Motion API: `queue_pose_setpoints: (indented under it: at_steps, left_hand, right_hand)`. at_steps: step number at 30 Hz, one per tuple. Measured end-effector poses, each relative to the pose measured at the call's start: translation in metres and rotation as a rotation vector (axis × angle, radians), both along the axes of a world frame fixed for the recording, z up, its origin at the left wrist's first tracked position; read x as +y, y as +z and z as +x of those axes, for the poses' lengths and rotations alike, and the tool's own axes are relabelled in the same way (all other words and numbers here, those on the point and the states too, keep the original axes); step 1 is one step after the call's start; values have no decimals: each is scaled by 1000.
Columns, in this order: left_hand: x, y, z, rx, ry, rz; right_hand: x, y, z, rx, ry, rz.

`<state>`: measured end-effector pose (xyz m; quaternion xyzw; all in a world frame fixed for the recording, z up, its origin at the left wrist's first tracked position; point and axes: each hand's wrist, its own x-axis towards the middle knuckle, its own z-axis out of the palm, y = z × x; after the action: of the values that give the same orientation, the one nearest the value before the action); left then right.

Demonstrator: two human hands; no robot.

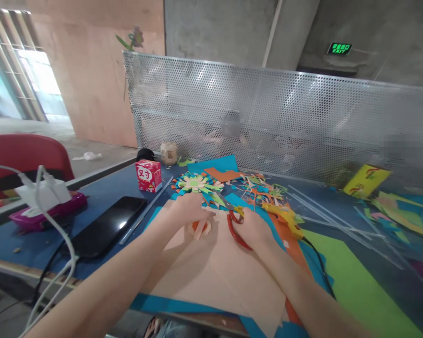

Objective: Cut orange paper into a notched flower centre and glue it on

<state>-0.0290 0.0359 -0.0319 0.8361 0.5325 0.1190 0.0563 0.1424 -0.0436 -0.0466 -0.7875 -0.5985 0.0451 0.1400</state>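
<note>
My right hand (255,230) grips a pair of red-handled scissors (238,232), with the blades pointing away towards the middle of the table. Close by on the left, my left hand (186,213) is closed with its fingertips pressed together; what lies between them is hidden. Just below those fingers, a small round paper piece with an orange centre and a pale fringed edge (205,230) rests on large pale peach paper sheets (218,277). Beyond both hands lies a fringed paper flower (193,182) in green, cream, orange and blue.
A yellow glue gun (285,218) with a black cord lies right of my right hand. Cut paper scraps (261,188) and clear glue sticks (331,216) spread behind it. Leftwards are a black phone (107,227), a red box (148,175) and white cables. A perforated metal screen (268,112) stands behind.
</note>
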Motion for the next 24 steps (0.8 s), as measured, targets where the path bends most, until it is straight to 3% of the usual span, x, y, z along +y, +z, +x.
queue_pose_setpoints:
  at_steps: [7, 14, 24]
  left_hand:
    - [3, -7, 2, 51, -98, -61]
    - [10, -12, 1, 69, -78, -66]
    - [14, -7, 2, -42, -107, -88]
  right_hand:
    - [2, 1, 11, 26, 23, 52]
    - [0, 10, 18, 6, -15, 127]
    - [0, 6, 23, 23, 38, 108]
